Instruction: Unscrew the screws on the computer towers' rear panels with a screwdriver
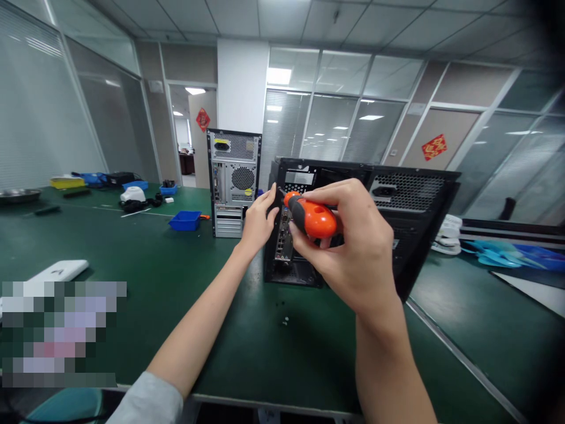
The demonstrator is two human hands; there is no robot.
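Observation:
A black computer case (293, 275) lies on its side on the green table, its rear panel towards me. My right hand (353, 235) is wrapped round an orange and black screwdriver (314, 217), whose tip points at the upper left edge of the case's rear. My left hand (259, 219) rests with fingers stretched out against the left edge of the case, close to the screwdriver tip. A second computer case (228, 221) with a silver rear stands upright behind my left hand.
On the green table (176, 294), a blue tray (185, 221) sits left of the upright case. Farther left are a white rounded object (133, 195) with black cables and a white box (59, 271). Blue plastic items (498, 253) lie at the right.

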